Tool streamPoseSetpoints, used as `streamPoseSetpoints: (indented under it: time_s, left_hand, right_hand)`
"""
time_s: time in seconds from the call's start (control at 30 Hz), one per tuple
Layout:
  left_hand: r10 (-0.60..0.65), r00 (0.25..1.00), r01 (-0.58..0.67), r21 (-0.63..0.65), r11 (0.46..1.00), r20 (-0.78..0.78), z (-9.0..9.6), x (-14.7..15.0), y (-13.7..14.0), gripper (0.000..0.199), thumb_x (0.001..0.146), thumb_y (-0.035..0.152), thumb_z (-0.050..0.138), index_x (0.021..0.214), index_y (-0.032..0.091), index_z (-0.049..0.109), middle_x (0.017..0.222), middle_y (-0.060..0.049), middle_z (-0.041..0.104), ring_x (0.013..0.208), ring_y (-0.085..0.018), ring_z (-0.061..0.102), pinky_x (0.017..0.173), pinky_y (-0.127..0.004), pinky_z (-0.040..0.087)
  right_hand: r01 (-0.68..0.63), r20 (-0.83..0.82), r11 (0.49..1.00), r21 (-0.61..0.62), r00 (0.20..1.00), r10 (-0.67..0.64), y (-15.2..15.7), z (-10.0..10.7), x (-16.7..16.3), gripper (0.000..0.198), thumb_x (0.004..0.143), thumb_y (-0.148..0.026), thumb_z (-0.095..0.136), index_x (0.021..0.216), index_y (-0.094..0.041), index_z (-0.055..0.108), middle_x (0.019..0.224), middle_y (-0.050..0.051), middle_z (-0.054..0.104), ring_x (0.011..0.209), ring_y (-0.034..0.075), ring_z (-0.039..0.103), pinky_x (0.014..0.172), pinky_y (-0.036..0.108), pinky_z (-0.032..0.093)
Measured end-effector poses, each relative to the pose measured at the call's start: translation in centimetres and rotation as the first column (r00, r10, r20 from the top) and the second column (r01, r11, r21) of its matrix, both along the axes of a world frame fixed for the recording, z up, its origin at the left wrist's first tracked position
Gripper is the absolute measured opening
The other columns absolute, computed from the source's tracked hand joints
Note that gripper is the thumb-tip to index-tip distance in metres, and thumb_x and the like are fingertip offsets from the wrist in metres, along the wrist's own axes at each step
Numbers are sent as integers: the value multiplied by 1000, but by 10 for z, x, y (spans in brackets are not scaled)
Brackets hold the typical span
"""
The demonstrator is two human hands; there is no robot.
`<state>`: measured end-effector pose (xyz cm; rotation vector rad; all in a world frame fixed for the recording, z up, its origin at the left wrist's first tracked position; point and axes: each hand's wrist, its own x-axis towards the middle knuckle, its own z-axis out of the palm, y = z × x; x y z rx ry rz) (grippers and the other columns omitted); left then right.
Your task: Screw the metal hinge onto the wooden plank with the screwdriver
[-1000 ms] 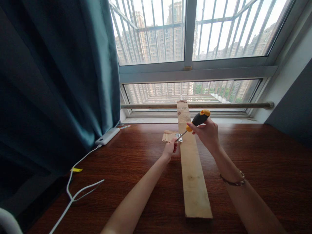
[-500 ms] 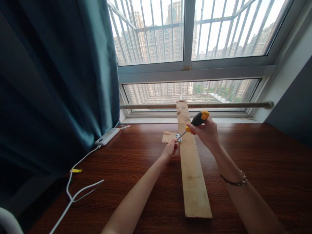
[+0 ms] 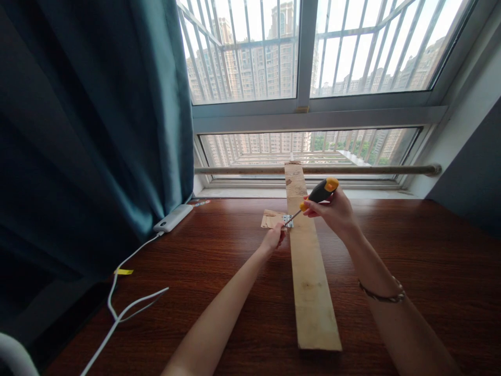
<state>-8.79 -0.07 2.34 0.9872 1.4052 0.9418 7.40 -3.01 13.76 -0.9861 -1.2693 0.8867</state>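
My right hand [image 3: 337, 211] is closed around a screwdriver [image 3: 319, 192] with a black and yellow handle. Its shaft slants down to the left, and the tip meets a small metal hinge [image 3: 288, 219]. That hinge lies across the joint between a long pale wooden board [image 3: 311, 271] and a short wooden piece [image 3: 271, 219] at its left side. Beside the screwdriver tip, at the short piece's lower right corner, is my left hand [image 3: 274, 238]. Its fingers are curled and pinched together; whatever they grip is too small or hidden to make out.
Under the boards is a dark red-brown wooden tabletop [image 3: 219, 271]. A white power bank [image 3: 173, 218] with a white cable [image 3: 114, 292] lies at the left, near a blue curtain [image 3: 168, 104]. Behind the table a horizontal rail [image 3: 364, 169] runs before the window.
The view has shifted slightly, moving the scene a little to the right. My right hand and the screwdriver handle have moved slightly; the tip stays at the hinge and my left hand holds its place.
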Motion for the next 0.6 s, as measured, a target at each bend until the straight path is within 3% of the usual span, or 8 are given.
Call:
streamPoseSetpoints:
  time_s: [0.1, 0.17, 0.27, 0.37, 0.43, 0.5, 0.6]
  left_hand:
    - [13, 999, -14, 5, 1000, 42, 2, 1, -1, 45, 79, 49, 43, 45, 20, 40, 38, 4, 31, 36, -8, 24, 41, -25, 14]
    - [21, 998, -21, 0, 1000, 60, 3, 2, -1, 45, 79, 49, 43, 45, 20, 39, 38, 5, 28, 36, -7, 22, 41, -24, 13]
    - [36, 997, -35, -7, 999, 64, 3, 3, -2, 45, 79, 49, 44, 45, 20, 38, 38, 6, 26, 36, -7, 21, 40, -24, 13]
    - [49, 996, -50, 2, 999, 70, 3, 4, -3, 45, 80, 48, 44, 46, 20, 39, 38, 5, 29, 35, -6, 21, 40, -24, 13]
    - [59, 996, -60, 9, 998, 74, 4, 4, -3, 44, 81, 47, 43, 47, 19, 42, 38, 5, 31, 35, -6, 23, 39, -24, 13]
    - [68, 995, -69, 9, 998, 74, 4, 4, -4, 43, 81, 46, 43, 48, 18, 45, 37, 4, 32, 35, -7, 25, 39, -24, 14]
    - [71, 995, -71, -2, 998, 67, 3, 4, -3, 43, 81, 46, 43, 49, 18, 48, 37, 3, 34, 34, -8, 27, 38, -24, 16]
  right_hand:
    - [-122, -50, 992, -31, 991, 120, -2, 2, 4, 55, 49, -40, 83, 85, -21, 47, 82, 3, 70, 59, 23, 70, 56, 37, 61]
    - [-111, -8, 993, -30, 994, 110, -3, 4, 6, 52, 51, -43, 81, 84, -20, 49, 80, 4, 71, 60, 24, 70, 55, 36, 60]
    - [120, 203, 991, 56, 971, -129, -2, 4, 7, 48, 53, -49, 78, 80, -20, 51, 69, 4, 70, 57, 26, 69, 51, 36, 57]
    - [369, 399, 903, 220, 811, -429, 1, 1, 6, 46, 55, -53, 76, 75, -20, 51, 61, 4, 67, 57, 27, 68, 54, 37, 54]
    - [409, 428, 874, 261, 763, -485, 4, -2, 6, 47, 57, -56, 74, 76, -20, 50, 59, 4, 67, 57, 28, 68, 55, 37, 54]
    - [384, 392, 900, 207, 810, -436, 5, -2, 5, 50, 58, -57, 73, 80, -19, 50, 59, 4, 67, 53, 27, 67, 49, 35, 52]
    - [173, 214, 984, 47, 960, -179, 3, 0, 4, 54, 55, -52, 76, 87, -20, 48, 75, 6, 71, 50, 23, 67, 38, 30, 50]
